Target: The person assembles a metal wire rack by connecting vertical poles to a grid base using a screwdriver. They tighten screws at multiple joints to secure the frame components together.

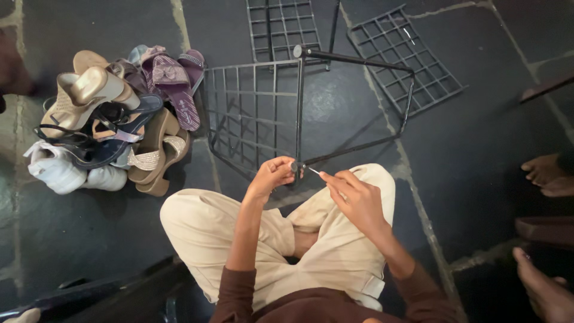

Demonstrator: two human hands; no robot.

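Two hands meet: left hand [272, 175] pinches the rack frame [299, 113], right hand [354, 198] pinches a screw [313, 171] beside it.

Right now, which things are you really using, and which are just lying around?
In use:
- black metal rack frame, its tube end pinched by the left hand
- small thin pin or screw, held by the right hand

Lying about:
- pile of shoes and sandals on the left
- two loose black wire grids on the stone floor
- another person's bare feet at the right edge
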